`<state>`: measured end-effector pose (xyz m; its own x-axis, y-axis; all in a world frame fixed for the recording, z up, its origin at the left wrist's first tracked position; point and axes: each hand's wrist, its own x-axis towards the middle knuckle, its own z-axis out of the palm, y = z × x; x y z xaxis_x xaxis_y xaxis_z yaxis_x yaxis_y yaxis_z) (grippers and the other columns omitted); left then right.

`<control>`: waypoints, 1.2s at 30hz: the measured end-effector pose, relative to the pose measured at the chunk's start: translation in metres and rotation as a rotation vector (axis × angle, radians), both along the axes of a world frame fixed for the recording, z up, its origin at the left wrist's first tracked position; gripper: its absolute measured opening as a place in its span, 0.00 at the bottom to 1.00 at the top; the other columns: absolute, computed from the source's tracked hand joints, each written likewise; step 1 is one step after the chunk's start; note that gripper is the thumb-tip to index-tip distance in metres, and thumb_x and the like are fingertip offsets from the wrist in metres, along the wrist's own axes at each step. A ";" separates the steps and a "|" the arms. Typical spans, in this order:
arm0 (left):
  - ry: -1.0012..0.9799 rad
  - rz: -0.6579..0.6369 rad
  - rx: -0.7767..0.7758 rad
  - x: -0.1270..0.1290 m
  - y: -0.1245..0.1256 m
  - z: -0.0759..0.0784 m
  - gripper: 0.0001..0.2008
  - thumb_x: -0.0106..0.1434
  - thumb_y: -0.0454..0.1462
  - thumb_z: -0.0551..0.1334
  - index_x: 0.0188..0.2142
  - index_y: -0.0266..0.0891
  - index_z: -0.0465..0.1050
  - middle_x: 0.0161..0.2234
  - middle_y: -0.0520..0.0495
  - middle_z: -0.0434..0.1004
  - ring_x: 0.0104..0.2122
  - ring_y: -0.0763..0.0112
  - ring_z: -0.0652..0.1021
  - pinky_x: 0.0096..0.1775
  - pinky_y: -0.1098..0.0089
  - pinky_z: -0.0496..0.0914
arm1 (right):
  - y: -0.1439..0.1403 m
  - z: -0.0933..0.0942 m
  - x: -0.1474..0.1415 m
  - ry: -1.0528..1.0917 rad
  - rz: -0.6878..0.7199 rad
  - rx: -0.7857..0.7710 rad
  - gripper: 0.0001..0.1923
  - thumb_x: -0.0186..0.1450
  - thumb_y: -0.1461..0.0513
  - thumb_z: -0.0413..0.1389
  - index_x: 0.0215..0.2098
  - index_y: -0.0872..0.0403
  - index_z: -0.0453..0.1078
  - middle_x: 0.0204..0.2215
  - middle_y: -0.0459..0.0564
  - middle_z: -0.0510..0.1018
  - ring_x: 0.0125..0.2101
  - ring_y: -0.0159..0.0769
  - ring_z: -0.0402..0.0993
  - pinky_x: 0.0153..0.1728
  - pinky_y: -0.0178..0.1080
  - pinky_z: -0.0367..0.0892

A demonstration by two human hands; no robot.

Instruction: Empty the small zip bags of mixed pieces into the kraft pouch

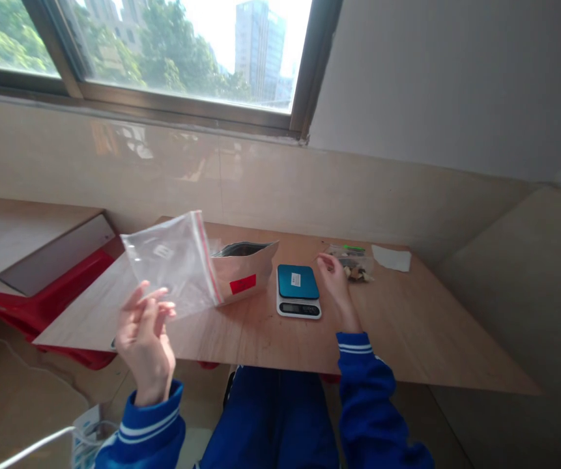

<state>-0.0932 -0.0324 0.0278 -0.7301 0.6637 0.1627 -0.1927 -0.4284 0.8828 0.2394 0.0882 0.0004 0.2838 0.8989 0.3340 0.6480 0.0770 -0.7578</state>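
A clear zip bag [170,251] with a red-lined seal hangs from the fingers of my left hand [146,339], raised over the table's left part; it looks empty. My right hand [333,277] is above the table just right of the kitchen scale [298,291], its fingers pinched together; a thin thing may stick out of them, too small to name. The scale has a blue top with a white label. Behind the zip bag stands an open brown paper pouch [253,267] with a red label. Beyond my right hand lies a clear bag of brown and pale pieces [358,270].
A white paper piece [391,258] and a green strip [354,247] lie toward the back right of the wooden table [417,326]. The wall and window [187,58] rise behind it. Red stools [11,312] stand at the left, by a second table [21,228].
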 end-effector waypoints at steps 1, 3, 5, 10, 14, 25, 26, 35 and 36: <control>0.012 0.042 -0.005 -0.011 0.012 0.002 0.20 0.60 0.36 0.64 0.53 0.38 0.71 0.38 0.52 0.79 0.27 0.81 0.74 0.33 0.79 0.70 | 0.011 -0.012 0.019 -0.060 -0.091 -0.019 0.17 0.65 0.57 0.49 0.48 0.59 0.68 0.49 0.64 0.74 0.50 0.46 0.70 0.51 0.47 0.65; 0.082 0.140 -0.044 -0.032 0.042 0.000 0.22 0.62 0.36 0.62 0.56 0.38 0.67 0.41 0.50 0.78 0.29 0.78 0.75 0.35 0.74 0.72 | 0.027 -0.032 0.050 -0.134 -0.214 -0.049 0.19 0.61 0.61 0.51 0.49 0.63 0.66 0.52 0.70 0.70 0.56 0.54 0.62 0.56 0.54 0.56; 0.251 0.191 -0.177 -0.047 0.077 -0.009 0.24 0.65 0.36 0.56 0.60 0.39 0.59 0.47 0.45 0.76 0.34 0.72 0.77 0.38 0.68 0.73 | 0.035 -0.049 0.070 -0.178 -0.294 -0.080 0.24 0.57 0.64 0.53 0.52 0.65 0.63 0.54 0.73 0.67 0.58 0.60 0.57 0.57 0.58 0.51; 0.483 0.032 -0.536 -0.052 0.148 -0.043 0.21 0.61 0.31 0.55 0.54 0.27 0.62 0.42 0.37 0.76 0.34 0.64 0.79 0.38 0.61 0.74 | 0.041 -0.071 0.085 -0.258 -0.373 -0.115 0.29 0.51 0.70 0.54 0.53 0.66 0.61 0.54 0.73 0.66 0.57 0.60 0.59 0.55 0.54 0.53; 0.627 0.015 -0.625 -0.044 0.163 -0.056 0.15 0.55 0.29 0.59 0.43 0.27 0.70 0.43 0.32 0.75 0.49 0.49 0.74 0.54 0.48 0.64 | 0.038 -0.065 0.093 -0.247 -0.433 -0.102 0.25 0.53 0.71 0.49 0.50 0.65 0.63 0.46 0.70 0.73 0.48 0.53 0.69 0.48 0.49 0.61; 0.639 0.307 -0.074 0.027 0.046 -0.006 0.11 0.66 0.33 0.53 0.45 0.39 0.71 0.43 0.45 0.75 0.42 0.64 0.75 0.48 0.60 0.68 | -0.071 0.027 0.039 0.247 -0.309 0.229 0.15 0.59 0.55 0.54 0.38 0.56 0.73 0.39 0.58 0.81 0.37 0.43 0.77 0.37 0.41 0.69; 0.645 0.271 -0.001 0.042 0.030 -0.003 0.09 0.67 0.34 0.53 0.42 0.40 0.72 0.42 0.46 0.74 0.42 0.66 0.75 0.47 0.61 0.68 | -0.085 0.036 0.025 0.371 -0.240 0.231 0.15 0.59 0.53 0.55 0.37 0.55 0.73 0.39 0.58 0.81 0.37 0.43 0.77 0.36 0.41 0.70; 0.543 -0.805 -0.168 0.107 -0.028 -0.011 0.13 0.64 0.43 0.60 0.46 0.40 0.71 0.37 0.47 0.77 0.35 0.68 0.77 0.37 0.69 0.71 | -0.133 0.057 -0.048 0.783 0.282 -0.089 0.16 0.60 0.52 0.59 0.40 0.54 0.72 0.27 0.50 0.82 0.29 0.38 0.78 0.33 0.38 0.72; 0.483 -0.824 -0.187 0.107 -0.028 -0.013 0.12 0.64 0.43 0.60 0.42 0.39 0.71 0.34 0.48 0.76 0.33 0.70 0.76 0.34 0.71 0.70 | -0.130 0.053 -0.052 0.772 0.235 -0.074 0.19 0.60 0.50 0.59 0.43 0.55 0.71 0.29 0.51 0.82 0.30 0.38 0.78 0.33 0.39 0.72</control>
<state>0.0141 -0.0601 0.0146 0.0929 0.9823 0.1628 0.0315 -0.1664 0.9856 0.1877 -0.0421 0.0531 0.2107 0.9758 0.0590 -0.0865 0.0787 -0.9931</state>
